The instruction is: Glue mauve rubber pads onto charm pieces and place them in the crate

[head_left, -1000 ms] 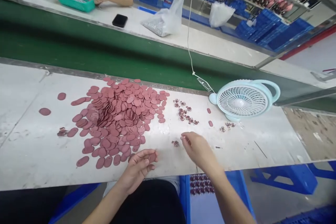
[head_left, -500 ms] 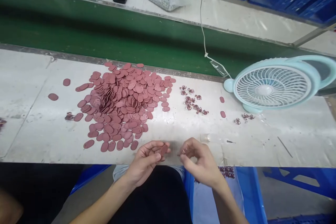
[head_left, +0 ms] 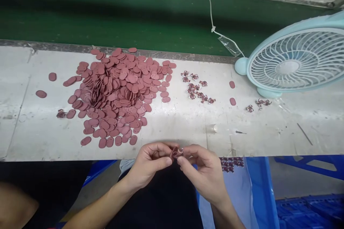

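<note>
My left hand (head_left: 153,161) is closed in a pinch on a flat, oval dusky-red piece (head_left: 172,153) just over the table's front edge. Meeting it from the right, my right hand (head_left: 201,168) pinches a small shiny dark-red and silver metal part (head_left: 180,151). The two pieces touch or nearly touch; fingertips partly cover both. Beyond my left hand spreads a large heap of the same red oval pieces (head_left: 120,89), some showing tiny holes. A loose group of small dark-red and silver parts (head_left: 195,87) lies right of the heap.
A light-blue fan (head_left: 288,67) stands at the right, its white cord (head_left: 211,10) running upward. Near the front lie a clear tube with a needle tip (head_left: 225,128) and a thin rod (head_left: 304,133). Below the edge, a blue crate (head_left: 264,193) holds rows of dark-red parts (head_left: 231,164).
My hands have come together, bringing the small metal part in my right hand to the oval piece in my left. The view has tilted downward.
</note>
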Action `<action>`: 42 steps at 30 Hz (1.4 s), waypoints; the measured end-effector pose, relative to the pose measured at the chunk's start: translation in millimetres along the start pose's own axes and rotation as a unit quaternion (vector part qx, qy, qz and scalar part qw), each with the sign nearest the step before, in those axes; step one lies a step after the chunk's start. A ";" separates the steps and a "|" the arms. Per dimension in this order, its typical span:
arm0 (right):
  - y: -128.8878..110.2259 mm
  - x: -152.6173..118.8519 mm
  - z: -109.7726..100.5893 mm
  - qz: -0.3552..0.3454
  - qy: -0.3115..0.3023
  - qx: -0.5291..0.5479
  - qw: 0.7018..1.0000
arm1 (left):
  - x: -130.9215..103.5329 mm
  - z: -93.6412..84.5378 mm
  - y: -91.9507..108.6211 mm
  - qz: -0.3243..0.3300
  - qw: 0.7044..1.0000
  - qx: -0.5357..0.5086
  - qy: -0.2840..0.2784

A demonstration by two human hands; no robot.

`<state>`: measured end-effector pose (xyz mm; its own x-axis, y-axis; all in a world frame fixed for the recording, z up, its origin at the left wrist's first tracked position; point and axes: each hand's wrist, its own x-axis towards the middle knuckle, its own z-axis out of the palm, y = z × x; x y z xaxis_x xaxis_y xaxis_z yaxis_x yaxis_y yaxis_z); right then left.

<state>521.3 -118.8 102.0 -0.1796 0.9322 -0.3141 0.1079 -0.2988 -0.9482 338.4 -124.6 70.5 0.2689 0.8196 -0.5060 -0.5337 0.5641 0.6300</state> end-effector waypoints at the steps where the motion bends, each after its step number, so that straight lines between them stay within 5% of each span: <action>1: -0.2 -0.3 -0.6 0.001 -0.002 -0.002 1.000 | -0.1 0.9 -0.7 0.000 1.000 -0.001 0.005; 16: -13.8 -11.2 -1.5 -0.035 0.050 -0.152 0.986 | -5.2 1.9 -10.4 0.083 0.991 0.102 0.039; 21: -14.5 -7.4 -6.1 -0.037 0.007 -0.114 0.993 | -5.3 1.6 -10.6 0.071 0.993 0.092 0.029; 29: -9.1 -3.8 -10.1 0.055 -0.015 0.031 0.998 | -5.8 6.1 -13.6 0.055 0.997 0.047 0.015; 42: -4.9 -8.7 -9.5 0.036 -0.007 0.076 0.996 | -6.4 10.4 -13.9 0.063 0.995 0.076 0.018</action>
<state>531.6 -123.4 109.9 -0.1907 0.9045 -0.3814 -0.0284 -0.3935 -0.9189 352.5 -136.7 71.1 0.1778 0.8818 -0.4369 -0.4327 0.4688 0.7701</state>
